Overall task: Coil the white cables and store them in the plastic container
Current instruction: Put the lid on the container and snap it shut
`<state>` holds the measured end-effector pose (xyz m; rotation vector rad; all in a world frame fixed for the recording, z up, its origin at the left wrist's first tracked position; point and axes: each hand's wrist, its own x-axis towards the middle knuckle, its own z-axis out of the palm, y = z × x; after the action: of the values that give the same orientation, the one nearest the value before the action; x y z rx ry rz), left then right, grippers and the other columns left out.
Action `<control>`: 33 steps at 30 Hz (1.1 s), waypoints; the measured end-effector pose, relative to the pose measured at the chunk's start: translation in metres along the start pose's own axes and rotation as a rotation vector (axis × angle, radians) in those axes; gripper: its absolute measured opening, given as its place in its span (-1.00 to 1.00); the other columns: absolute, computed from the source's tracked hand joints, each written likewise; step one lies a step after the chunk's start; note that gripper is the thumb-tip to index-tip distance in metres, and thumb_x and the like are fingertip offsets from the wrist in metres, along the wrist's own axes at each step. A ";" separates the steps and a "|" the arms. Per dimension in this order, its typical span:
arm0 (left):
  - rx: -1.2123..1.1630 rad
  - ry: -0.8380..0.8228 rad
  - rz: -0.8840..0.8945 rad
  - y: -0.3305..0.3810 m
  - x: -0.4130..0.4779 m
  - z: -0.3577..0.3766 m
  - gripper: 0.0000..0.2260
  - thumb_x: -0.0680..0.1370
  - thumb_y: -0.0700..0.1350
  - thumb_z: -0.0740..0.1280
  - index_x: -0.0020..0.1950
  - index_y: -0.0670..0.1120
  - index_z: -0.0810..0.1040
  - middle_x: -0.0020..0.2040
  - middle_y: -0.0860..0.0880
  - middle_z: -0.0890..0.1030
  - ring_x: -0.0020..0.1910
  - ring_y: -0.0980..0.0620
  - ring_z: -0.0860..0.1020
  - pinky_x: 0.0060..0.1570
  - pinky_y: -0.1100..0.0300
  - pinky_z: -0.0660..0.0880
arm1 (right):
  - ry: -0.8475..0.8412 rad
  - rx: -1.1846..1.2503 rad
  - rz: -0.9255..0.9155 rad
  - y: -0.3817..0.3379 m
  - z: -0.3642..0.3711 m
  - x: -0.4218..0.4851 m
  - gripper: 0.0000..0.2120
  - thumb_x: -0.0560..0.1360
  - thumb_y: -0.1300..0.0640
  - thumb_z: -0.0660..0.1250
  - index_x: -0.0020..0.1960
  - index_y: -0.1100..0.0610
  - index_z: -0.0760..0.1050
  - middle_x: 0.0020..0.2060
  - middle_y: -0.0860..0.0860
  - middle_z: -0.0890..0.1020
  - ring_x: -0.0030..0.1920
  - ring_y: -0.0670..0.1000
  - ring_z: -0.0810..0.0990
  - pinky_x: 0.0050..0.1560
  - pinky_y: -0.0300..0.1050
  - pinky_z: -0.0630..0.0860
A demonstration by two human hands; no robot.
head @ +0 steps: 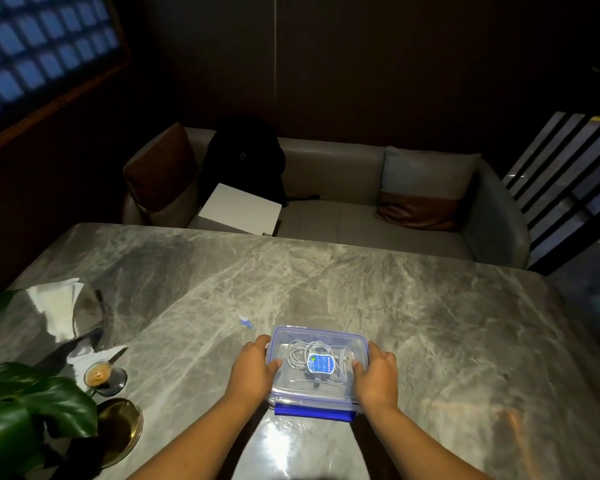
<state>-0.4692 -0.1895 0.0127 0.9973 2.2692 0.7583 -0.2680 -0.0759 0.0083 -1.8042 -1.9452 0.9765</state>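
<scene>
A clear plastic container (pixel 293 393) with a blue-trimmed lid sits on the grey marble table near its front edge. Through the lid I see coiled white cables (pixel 297 353) and a blue label at the middle. A blue latch flap hangs open along the near side. My left hand (pixel 252 370) grips the container's left side, thumb on the lid. My right hand (pixel 376 377) grips the right side, thumb on the lid too.
A small blue scrap (pixel 246 321) lies just beyond the container to the left. At the table's left stand a glass of coffee (pixel 99 374), crumpled napkins (pixel 58 311), a gold plate (pixel 118 429) and plant leaves (pixel 25 407). A sofa with a black backpack (pixel 243 161) faces me.
</scene>
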 end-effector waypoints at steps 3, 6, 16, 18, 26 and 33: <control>-0.023 0.002 -0.003 -0.001 -0.001 0.005 -0.64 0.49 -0.08 0.45 0.26 -0.01 0.48 -0.14 -0.07 0.61 -0.15 -0.05 0.61 -0.08 0.08 0.55 | -0.010 0.095 0.035 0.008 -0.006 0.003 -0.60 0.54 0.26 0.32 0.37 0.09 0.47 0.10 0.14 0.51 0.06 0.18 0.58 0.16 -0.08 0.47; -0.043 -0.009 0.008 0.004 -0.002 0.015 -0.60 0.48 -0.07 0.45 0.29 -0.01 0.46 -0.18 -0.05 0.59 -0.16 -0.06 0.61 -0.08 0.07 0.56 | -0.007 0.112 0.057 0.018 -0.014 0.011 -0.58 0.54 0.26 0.31 0.38 0.08 0.46 0.07 0.19 0.56 0.00 0.16 0.59 0.07 -0.12 0.47; -0.046 0.010 0.003 0.022 -0.003 0.034 -0.59 0.50 -0.03 0.45 0.32 0.00 0.46 -0.14 -0.07 0.61 -0.17 -0.03 0.60 -0.10 0.08 0.53 | -0.030 0.250 0.159 0.039 -0.037 0.024 -0.88 0.51 0.24 0.37 0.04 0.13 0.55 -0.13 0.07 0.64 -0.16 0.07 0.60 -0.13 -0.14 0.47; -0.061 0.013 -0.002 0.024 -0.002 0.037 -0.58 0.50 -0.04 0.45 0.33 0.00 0.46 -0.11 -0.11 0.62 -0.20 -0.02 0.58 -0.09 0.07 0.54 | -0.047 0.320 0.199 0.042 -0.040 0.025 -0.86 0.51 0.24 0.38 0.03 0.07 0.51 -0.13 0.08 0.63 -0.13 0.09 0.61 -0.08 -0.12 0.51; -0.094 -0.014 -0.020 0.044 -0.002 0.054 -0.58 0.51 -0.08 0.45 0.35 -0.02 0.45 -0.07 -0.14 0.65 -0.24 0.03 0.55 -0.11 0.12 0.53 | -0.059 0.447 0.268 0.068 -0.055 0.035 -0.85 0.49 0.29 0.39 -0.03 0.08 0.50 -0.11 0.12 0.66 -0.14 0.09 0.63 0.02 0.05 0.59; -0.136 -0.096 -0.162 0.045 0.002 0.057 -0.76 0.53 -0.04 0.43 0.16 -0.07 0.53 -0.22 0.04 0.53 -0.24 0.09 0.53 -0.26 0.26 0.40 | -0.121 0.428 0.163 0.071 -0.061 0.030 -0.82 0.54 0.25 0.34 0.12 0.09 0.55 -0.08 0.04 0.66 -0.10 0.02 0.64 0.00 -0.06 0.58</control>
<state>-0.4118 -0.1468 0.0028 0.7613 2.1538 0.7671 -0.1807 -0.0324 -0.0016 -1.6998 -1.5136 1.4567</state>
